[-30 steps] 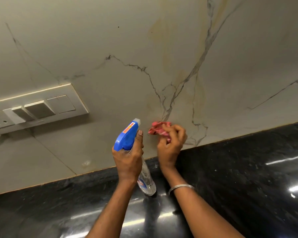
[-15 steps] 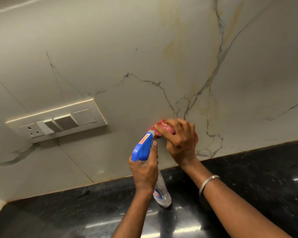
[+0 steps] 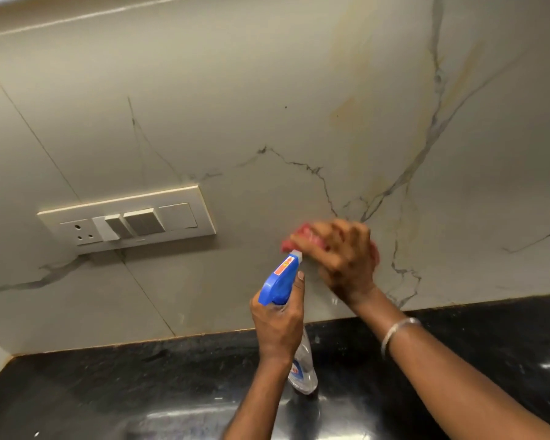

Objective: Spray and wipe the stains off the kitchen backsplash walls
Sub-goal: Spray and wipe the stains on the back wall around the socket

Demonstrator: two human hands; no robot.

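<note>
My left hand (image 3: 277, 325) grips a clear spray bottle (image 3: 302, 366) by its blue trigger head (image 3: 280, 279), nozzle pointing up at the wall. My right hand (image 3: 343, 258) presses a red cloth (image 3: 302, 236) flat against the marble-patterned backsplash (image 3: 235, 122), just above the nozzle; the hand is motion-blurred and covers most of the cloth. Yellowish stains (image 3: 346, 112) run down the backsplash above and to the right of the cloth.
A cream switch and socket plate (image 3: 127, 219) is mounted on the wall to the left of my hands. The glossy black stone counter (image 3: 108, 392) runs along the bottom, meeting the wall at a thin brown edge. A side wall corner shows at far left.
My right hand went from bunching the cloth in front of the wall to pressing it flat on the wall and rubbing. The view shifted, bringing the switch plate toward the centre.
</note>
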